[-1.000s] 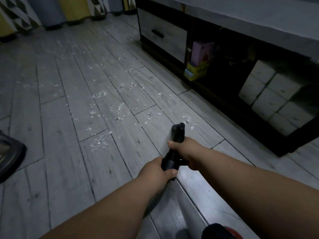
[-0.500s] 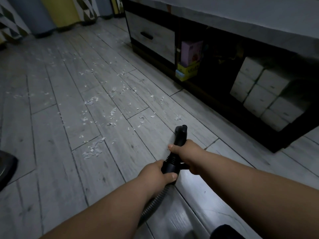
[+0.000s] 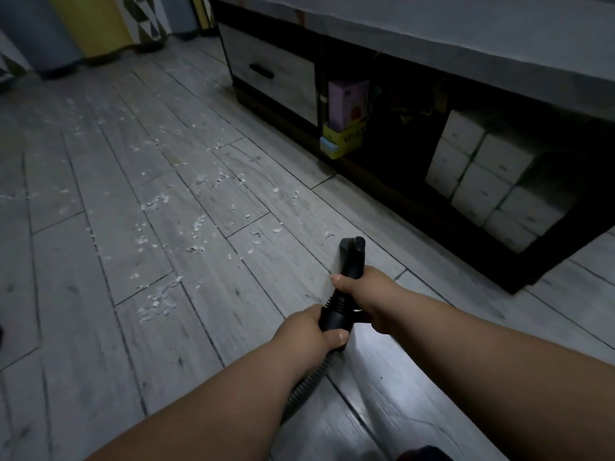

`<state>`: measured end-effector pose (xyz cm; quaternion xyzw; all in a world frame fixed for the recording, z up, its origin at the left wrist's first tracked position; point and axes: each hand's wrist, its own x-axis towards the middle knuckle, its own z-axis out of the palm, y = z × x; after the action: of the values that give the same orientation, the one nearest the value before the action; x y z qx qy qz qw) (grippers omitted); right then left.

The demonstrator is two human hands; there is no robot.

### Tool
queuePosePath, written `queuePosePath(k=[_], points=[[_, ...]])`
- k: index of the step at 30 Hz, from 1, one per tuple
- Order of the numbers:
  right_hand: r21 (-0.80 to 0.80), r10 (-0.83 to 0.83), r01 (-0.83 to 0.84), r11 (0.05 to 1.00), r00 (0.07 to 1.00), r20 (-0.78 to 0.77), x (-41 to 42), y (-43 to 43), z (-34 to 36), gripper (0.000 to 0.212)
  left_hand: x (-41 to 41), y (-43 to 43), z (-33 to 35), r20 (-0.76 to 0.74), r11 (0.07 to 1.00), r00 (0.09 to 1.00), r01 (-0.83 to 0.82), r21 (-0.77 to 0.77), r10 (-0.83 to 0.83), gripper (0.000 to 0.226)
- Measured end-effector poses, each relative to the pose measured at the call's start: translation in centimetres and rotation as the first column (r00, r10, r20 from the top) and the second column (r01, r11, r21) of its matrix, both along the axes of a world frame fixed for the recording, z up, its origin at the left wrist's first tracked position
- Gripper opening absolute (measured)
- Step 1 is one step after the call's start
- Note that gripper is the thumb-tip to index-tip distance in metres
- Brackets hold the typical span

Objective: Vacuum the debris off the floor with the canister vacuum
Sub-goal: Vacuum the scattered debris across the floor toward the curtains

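both hands clamped round the vacuum wand point(image 3: 352, 257)
the left hand point(image 3: 311, 331) grips its ribbed rear end, the right hand point(image 3: 367, 294) just ahead; the tip sits low over the floor point(image 3: 233, 327) near the cabinet point(image 3: 273, 84), debris point(image 3: 156, 304) scattered to its left.

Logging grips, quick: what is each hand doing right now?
Left hand: grips the vacuum nozzle at its rear end.
Right hand: grips the same nozzle further forward.
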<state>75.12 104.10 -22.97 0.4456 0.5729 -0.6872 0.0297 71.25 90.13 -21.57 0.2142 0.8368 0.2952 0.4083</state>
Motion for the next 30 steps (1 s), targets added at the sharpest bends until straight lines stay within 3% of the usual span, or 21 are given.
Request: queuePosePath(k=[15,19,22,25,30], points=[[0.006,0.027,-0.027,1.0,0.999,-0.037,-3.6,1.6,-0.5,0.027,-2.9,1.4,-0.2,0.003,0.998,0.998,-0.057,0.009,0.057,0.042],[-0.013,0.023,-0.023,1.0,0.999,-0.037,-5.0,1.9,-0.6,0.024,-3.6,1.5,-0.3,-0.054,0.995,0.993,-0.101,0.009,0.101,0.045],[-0.02,-0.015,0.014,1.0,1.0,-0.022,-6.3,2.1,-0.6,0.032,-4.4,1.5,-0.4,-0.183,0.994,0.978,-0.11,-0.019,0.104,0.061],[-0.036,-0.09,0.089,0.995,0.996,-0.022,-7.2,3.0,-0.4,0.039,-5.4,1.1,-0.6,-0.221,0.994,0.975,-0.038,-0.103,0.015,0.076],[-0.124,-0.229,0.224,0.967,0.973,-0.031,-6.5,5.1,-0.2,0.037,-6.4,0.2,-0.9,-0.182,0.95,0.957,0.173,-0.261,-0.225,0.047]])
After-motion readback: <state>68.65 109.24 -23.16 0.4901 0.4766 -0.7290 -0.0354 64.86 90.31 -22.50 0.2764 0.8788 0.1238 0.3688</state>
